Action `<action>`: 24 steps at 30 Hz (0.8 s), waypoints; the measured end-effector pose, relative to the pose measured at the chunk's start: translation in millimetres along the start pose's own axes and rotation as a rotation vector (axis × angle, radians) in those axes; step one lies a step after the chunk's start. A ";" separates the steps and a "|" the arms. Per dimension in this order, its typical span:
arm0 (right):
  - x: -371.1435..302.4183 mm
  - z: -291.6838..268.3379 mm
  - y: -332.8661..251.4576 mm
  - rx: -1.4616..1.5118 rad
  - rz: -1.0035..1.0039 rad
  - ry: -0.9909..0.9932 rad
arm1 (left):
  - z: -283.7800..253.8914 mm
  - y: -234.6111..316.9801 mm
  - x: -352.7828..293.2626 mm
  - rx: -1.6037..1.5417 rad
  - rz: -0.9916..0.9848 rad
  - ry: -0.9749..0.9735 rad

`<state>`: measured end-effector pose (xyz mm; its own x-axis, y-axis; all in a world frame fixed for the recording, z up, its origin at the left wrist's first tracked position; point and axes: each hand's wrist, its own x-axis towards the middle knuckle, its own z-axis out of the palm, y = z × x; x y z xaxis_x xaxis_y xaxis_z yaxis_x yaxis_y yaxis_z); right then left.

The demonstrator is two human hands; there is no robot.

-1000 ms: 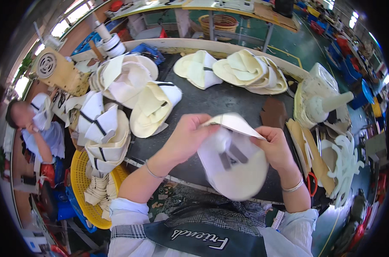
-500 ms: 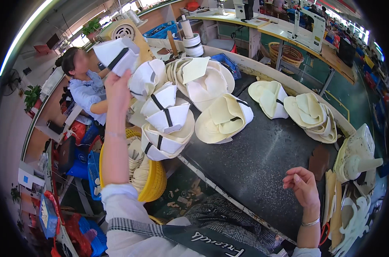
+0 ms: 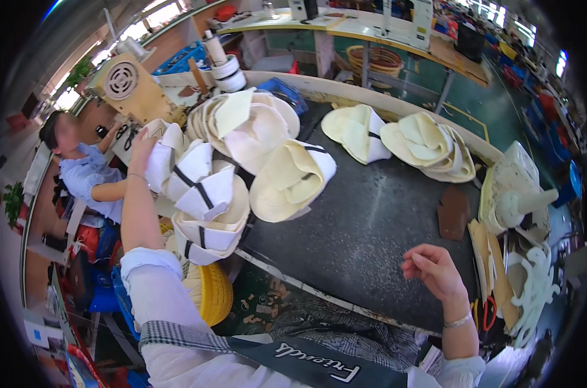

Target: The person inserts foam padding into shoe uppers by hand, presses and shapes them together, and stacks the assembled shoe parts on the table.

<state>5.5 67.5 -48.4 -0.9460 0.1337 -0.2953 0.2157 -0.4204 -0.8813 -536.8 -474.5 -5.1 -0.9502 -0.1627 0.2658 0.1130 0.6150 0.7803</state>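
At the left, my left hand [image 3: 140, 150] is closed at the edge of a white shoe upper [image 3: 159, 161] beside the stacked uppers; its fingertips are partly hidden. Just right of it are white uppers with black strips [image 3: 200, 187], piled at the table's left edge. More cream uppers [image 3: 258, 126] lie stacked behind, and a single folded upper [image 3: 287, 184] rests to their right. My right hand [image 3: 436, 268] hovers over the right part of the black table [image 3: 364, 226], its fingers loosely bent and apart, with nothing in them.
At the far side lie further cream uppers [image 3: 358, 132]. A cream-crusted pot [image 3: 516, 187] stands at the right, near a brown piece [image 3: 454, 213] and red-handled scissors [image 3: 489, 312]. Below the left edge is a yellow basket [image 3: 216, 294]. A co-worker [image 3: 90, 171] sits at the left by a beige machine [image 3: 128, 84].
My left hand has come down with the white upper from above the pile to its left side. My right hand stays over the table. The whole view has shifted.
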 end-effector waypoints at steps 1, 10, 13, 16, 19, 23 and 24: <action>4.8 3.4 -1.2 -0.018 0.012 -0.042 | -10.4 -3.8 3.8 -0.163 -0.021 -0.019; 8.4 10.4 4.6 -0.108 0.010 -0.048 | 125.3 143.1 -159.2 0.062 0.807 -0.161; -1.0 12.2 5.4 -0.162 0.007 -0.024 | 184.5 171.8 -235.1 0.528 1.246 -0.211; -27.7 14.1 -3.3 -0.232 -0.068 0.035 | 224.3 163.4 -245.5 0.355 1.348 -0.308; -68.7 -16.2 -8.3 -0.730 -0.414 0.531 | 223.7 223.4 -278.3 -0.095 1.067 -0.487; -119.8 -108.7 -2.8 -1.473 -0.342 1.140 | 202.6 280.1 -364.4 -0.262 1.146 -0.541; -129.4 -132.1 10.4 -1.512 -0.159 1.112 | 208.1 279.9 -386.5 -0.199 1.142 -0.597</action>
<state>162.1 164.4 -68.0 -0.5425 0.7902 0.2850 0.7428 0.6097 -0.2766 -198.3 -78.9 -7.2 -0.2652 0.7703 0.5798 0.9295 0.0445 0.3661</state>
